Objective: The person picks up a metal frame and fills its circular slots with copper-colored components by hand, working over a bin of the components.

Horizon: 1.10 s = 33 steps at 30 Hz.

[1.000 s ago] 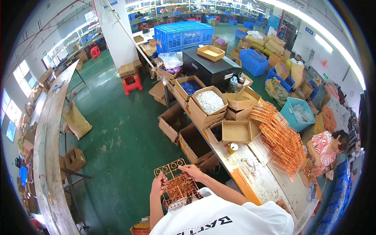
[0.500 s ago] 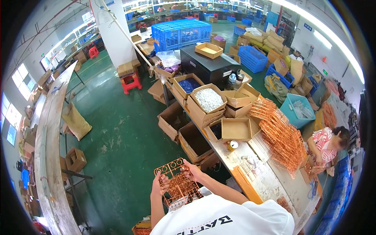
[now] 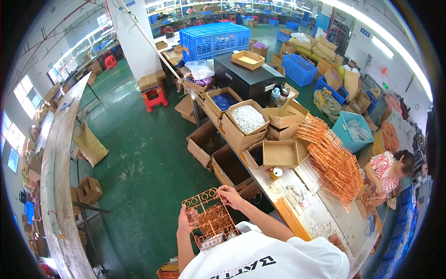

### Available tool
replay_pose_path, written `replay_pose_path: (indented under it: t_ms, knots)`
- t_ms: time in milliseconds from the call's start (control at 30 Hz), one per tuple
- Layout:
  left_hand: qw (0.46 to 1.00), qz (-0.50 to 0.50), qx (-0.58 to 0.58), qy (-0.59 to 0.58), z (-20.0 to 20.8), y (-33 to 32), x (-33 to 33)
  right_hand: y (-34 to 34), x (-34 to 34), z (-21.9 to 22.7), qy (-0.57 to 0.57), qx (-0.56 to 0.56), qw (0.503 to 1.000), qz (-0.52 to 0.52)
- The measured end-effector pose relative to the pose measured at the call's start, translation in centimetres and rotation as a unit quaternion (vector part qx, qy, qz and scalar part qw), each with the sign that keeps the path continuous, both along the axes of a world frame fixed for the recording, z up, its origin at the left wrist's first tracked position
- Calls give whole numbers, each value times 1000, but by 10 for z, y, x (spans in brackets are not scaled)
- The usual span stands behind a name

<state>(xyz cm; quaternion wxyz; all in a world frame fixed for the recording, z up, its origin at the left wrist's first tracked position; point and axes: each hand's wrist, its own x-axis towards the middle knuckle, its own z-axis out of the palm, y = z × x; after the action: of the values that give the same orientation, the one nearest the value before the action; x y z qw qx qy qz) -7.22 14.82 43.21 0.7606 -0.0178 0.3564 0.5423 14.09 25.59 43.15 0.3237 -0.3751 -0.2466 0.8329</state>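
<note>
The grip of the left hand (image 3: 187, 219) holds the copper frame (image 3: 208, 217), long axis near-to-far, by its left edge; the right hand (image 3: 229, 196), its far-right corner.

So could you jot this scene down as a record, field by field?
Left hand: grips the left edge of a rectangular, orange, plastic-looking lattice frame
Right hand: at its upper right corner
Seen through the lattice: small coppery pieces
On the worn whitish table: heap of orange lattices, open brown cardboard box of small white pieces
Person at right: red-and-white patterned top
</note>
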Motion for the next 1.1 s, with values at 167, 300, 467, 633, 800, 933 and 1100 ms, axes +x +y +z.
replay_pose_path:
  t_ms: [167, 300, 467, 633, 800, 933, 1100]
  knots:
    - [987, -67, -23, 142, 7, 3, 8, 10, 1, 8, -99, -1, 993, 67]
    - [930, -130, -35, 343, 5, 2, 5, 16, -2, 13, -136, 54, 976, 162]
    - [907, -120, -39, 402, 25, 11, -6, 30, 2, 17, -92, 69, 964, 241]
    - [946, -58, 21, 319, 19, 21, -3, 31, -9, 21, -91, 100, 953, 273]
    - [943, -28, 21, 332, 6, 19, 2, 26, -11, 26, -150, 131, 942, 269]
    - [899, -38, 0, 436, 20, 25, 6, 15, -15, 7, -173, 136, 955, 198]
    - [842, -12, 17, 539, 13, 27, 9, 3, -27, 8, -207, 148, 959, 125]
